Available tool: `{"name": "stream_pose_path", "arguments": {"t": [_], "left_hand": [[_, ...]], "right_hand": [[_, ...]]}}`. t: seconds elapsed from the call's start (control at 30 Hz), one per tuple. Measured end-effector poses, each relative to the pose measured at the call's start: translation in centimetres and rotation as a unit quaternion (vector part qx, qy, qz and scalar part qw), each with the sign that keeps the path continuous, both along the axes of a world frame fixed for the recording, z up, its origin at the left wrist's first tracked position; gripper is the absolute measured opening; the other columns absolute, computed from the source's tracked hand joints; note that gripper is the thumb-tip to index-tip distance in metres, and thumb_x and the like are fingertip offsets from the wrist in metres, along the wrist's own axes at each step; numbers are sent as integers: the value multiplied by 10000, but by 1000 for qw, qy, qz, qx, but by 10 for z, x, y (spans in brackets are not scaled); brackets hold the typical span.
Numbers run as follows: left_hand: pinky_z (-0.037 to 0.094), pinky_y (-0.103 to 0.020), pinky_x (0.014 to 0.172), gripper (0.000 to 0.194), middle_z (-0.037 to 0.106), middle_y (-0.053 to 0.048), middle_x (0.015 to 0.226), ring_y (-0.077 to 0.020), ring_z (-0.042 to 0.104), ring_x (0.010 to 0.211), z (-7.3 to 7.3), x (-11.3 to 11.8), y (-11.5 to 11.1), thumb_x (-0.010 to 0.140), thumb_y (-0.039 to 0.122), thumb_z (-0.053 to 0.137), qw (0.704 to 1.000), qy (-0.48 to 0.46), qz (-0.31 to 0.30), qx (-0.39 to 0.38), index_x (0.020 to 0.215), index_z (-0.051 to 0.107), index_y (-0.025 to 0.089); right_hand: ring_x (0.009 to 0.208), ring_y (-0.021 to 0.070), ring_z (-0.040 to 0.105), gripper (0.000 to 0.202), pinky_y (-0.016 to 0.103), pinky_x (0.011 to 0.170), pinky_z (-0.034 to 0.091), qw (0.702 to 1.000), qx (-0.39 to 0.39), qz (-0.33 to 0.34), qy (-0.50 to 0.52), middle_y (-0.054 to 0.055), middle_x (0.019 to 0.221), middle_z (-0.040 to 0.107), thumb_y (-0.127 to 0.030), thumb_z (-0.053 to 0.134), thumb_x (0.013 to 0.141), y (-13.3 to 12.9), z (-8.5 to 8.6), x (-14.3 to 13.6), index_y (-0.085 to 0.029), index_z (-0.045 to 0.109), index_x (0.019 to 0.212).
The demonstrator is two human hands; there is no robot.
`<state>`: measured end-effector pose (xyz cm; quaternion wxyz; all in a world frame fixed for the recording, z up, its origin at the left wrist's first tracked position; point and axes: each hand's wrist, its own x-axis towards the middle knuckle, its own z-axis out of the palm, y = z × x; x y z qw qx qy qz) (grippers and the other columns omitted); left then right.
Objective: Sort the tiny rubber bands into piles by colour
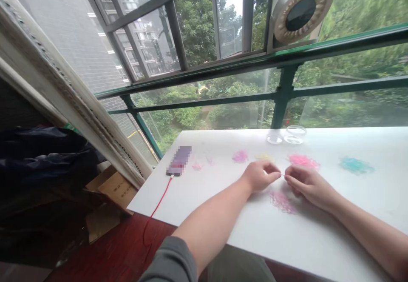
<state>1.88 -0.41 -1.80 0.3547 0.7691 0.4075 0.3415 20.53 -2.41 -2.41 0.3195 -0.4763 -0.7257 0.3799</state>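
Note:
My left hand (259, 177) is closed in a pinch above the white table, thumb and forefinger together. Facing it, my right hand (308, 185) pinches too, its fingertips almost touching those of the left. Something tiny and pale seems to lie between the fingertips, too small to name. Just below the hands is a loose pile of thin pink strands or small bands (282, 202). Behind the right hand lies a brighter pink pile (302, 161). A pale yellow pile (264, 157) sits behind the left hand, partly hidden by it.
The white table (204, 201) also bears a purple pile (240, 156), a teal pile (356, 165) and a few pinkish bits (197, 166). Clear round containers or lids (293, 140) stand at the back edge. A phone (179, 160) with a red cable (162, 197) lies left.

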Motion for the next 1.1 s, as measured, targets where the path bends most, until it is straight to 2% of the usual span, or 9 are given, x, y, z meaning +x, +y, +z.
{"name": "stream_pose_path", "arguments": {"t": [0.17, 0.27, 0.37, 0.57, 0.77, 0.9, 1.1], "left_hand": [[458, -246, 704, 201, 650, -31, 808, -121, 568, 708, 3, -3, -5, 746, 320, 590, 999, -25, -6, -34, 833, 661, 153], [431, -231, 665, 151, 629, -22, 777, -114, 547, 695, 7, -3, -8, 735, 286, 606, 997, -50, -15, -59, 782, 649, 150], [391, -214, 618, 105, 596, -9, 741, -95, 509, 654, 10, -7, -9, 734, 242, 610, 991, -83, -25, -99, 762, 620, 142], [369, -217, 603, 112, 525, 8, 700, -85, 455, 618, 18, -17, -10, 768, 246, 582, 974, -138, -38, -178, 755, 554, 139], [399, -246, 713, 38, 597, -10, 747, -125, 534, 740, 30, -11, -19, 748, 170, 580, 990, -30, -61, -127, 722, 606, 164], [417, -258, 756, 52, 606, -15, 755, -130, 553, 751, 32, -10, -21, 752, 162, 574, 991, -8, -67, -115, 734, 621, 175], [422, -258, 766, 54, 608, -18, 765, -135, 554, 767, 32, -16, -20, 767, 179, 560, 990, -19, -88, -106, 729, 598, 175]], "right_hand": [[455, 105, 443, 202, 246, 462, 355, 1000, -16, 11, -15, -47, 556, 453, -384, 476, 842, -5, 4, -2, -199, 477, 760], [537, 117, 438, 197, 254, 519, 359, 999, 40, -5, -32, -28, 608, 459, -353, 465, 845, -9, 9, -4, -195, 477, 728], [577, 125, 425, 188, 258, 546, 353, 998, 61, -21, -25, -23, 615, 448, -312, 454, 845, -15, 14, -6, -194, 454, 698], [574, 112, 387, 157, 242, 530, 325, 998, 22, -42, 33, -33, 618, 409, -229, 447, 836, -24, 16, -8, -199, 396, 691], [545, 108, 366, 110, 246, 521, 315, 999, -16, -10, 42, -35, 610, 414, -185, 458, 819, -34, 12, -6, -202, 416, 719], [540, 111, 370, 104, 248, 519, 318, 1000, -3, -10, 29, -31, 605, 425, -165, 467, 804, -34, 11, -4, -204, 424, 717], [561, 113, 404, 94, 244, 537, 333, 996, 53, -75, 10, -24, 624, 452, -161, 475, 796, -28, 14, -6, -201, 436, 720]]}}
